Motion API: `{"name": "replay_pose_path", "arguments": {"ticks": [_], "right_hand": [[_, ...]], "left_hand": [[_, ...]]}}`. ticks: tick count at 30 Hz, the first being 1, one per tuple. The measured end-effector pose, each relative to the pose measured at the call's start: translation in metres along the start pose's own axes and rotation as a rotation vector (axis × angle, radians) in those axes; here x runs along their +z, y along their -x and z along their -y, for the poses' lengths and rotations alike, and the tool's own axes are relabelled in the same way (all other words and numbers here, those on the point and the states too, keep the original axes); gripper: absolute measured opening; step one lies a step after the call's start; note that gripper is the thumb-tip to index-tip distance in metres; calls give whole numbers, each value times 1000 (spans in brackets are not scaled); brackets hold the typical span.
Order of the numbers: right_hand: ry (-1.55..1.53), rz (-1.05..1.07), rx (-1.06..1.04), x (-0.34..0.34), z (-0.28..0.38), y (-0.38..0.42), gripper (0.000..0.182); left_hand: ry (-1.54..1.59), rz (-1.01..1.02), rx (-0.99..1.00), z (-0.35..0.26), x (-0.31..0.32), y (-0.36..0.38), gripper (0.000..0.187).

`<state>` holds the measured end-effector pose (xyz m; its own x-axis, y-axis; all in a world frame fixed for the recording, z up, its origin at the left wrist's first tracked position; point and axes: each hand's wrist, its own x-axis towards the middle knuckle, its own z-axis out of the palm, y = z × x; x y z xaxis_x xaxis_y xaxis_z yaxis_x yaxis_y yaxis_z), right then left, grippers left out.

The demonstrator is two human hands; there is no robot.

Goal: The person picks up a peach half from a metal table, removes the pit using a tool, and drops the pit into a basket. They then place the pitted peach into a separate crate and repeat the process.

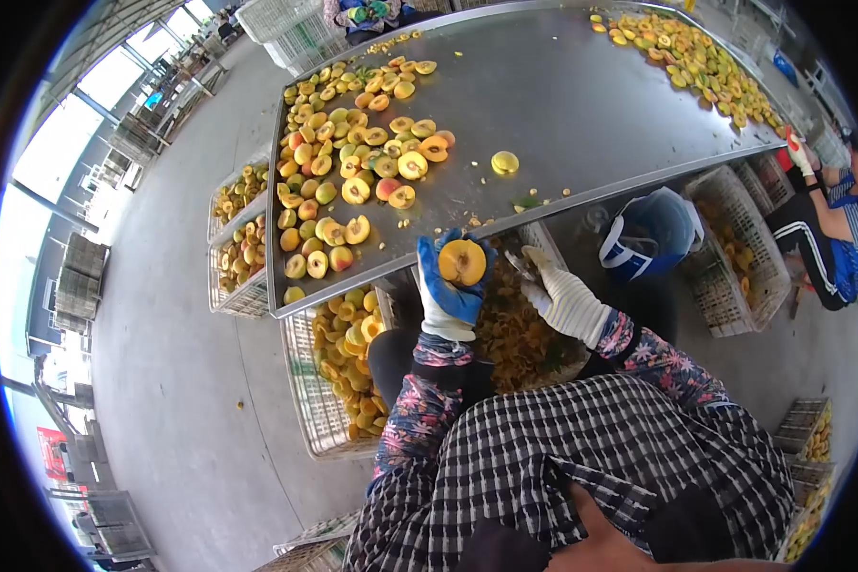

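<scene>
My left hand (pixel 450 278) cups a halved peach (pixel 462 262), cut face up, just off the metal table's (pixel 505 95) near edge; my right hand (pixel 564 297) grips a small metal tool (pixel 520 265) beside it.

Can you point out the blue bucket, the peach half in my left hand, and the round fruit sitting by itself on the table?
Blue bucket (pixel 664 221): head view, inside wall.
Peach half (pixel 461 262): head view, cut face.
Lone fruit (pixel 505 162): head view, top.
</scene>
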<state>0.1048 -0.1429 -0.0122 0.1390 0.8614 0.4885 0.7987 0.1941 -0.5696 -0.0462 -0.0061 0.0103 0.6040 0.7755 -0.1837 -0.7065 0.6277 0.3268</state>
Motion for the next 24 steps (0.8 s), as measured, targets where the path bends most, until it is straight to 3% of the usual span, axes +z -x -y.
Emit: {"name": "replay_pose_path", "arguments": {"ticks": [2, 3, 5, 8, 9, 11, 14, 16, 20, 21, 24], "right_hand": [[-127, 11, 95, -21, 35, -17, 47], [-163, 40, 141, -19, 37, -19, 34], [-4, 116, 161, -22, 43, -25, 29], [83, 169, 182, -25, 54, -33, 25], [46, 156, 163, -20, 51, -31, 25], [95, 146, 99, -10, 44, -25, 26], [44, 216, 199, -11, 53, -27, 30], [47, 261, 173, -9, 50, -25, 35], [56, 336, 127, -15, 40, -24, 38], [40, 363, 121, -20, 40, -25, 35], [-179, 385, 138, -2, 21, -14, 34]], "left_hand": [[-31, -12, -12, 8, 3, 0, 48], [-49, -4, -11, 12, 5, -1, 47], [-72, 87, -25, 18, 8, 4, 44], [-404, 180, 201, 29, 13, 8, 43], [-229, 147, 147, 29, 14, 8, 40], [-1036, 196, 637, 35, 3, 6, 39], [-1498, 210, 987, 39, 0, 7, 40], [-1618, 145, 1119, 42, -10, 3, 45], [-460, 153, 338, 43, -3, 6, 37], [-1075, 247, 607, 40, 7, 10, 29], [-564, 112, 101, 22, 6, 8, 35]]}}
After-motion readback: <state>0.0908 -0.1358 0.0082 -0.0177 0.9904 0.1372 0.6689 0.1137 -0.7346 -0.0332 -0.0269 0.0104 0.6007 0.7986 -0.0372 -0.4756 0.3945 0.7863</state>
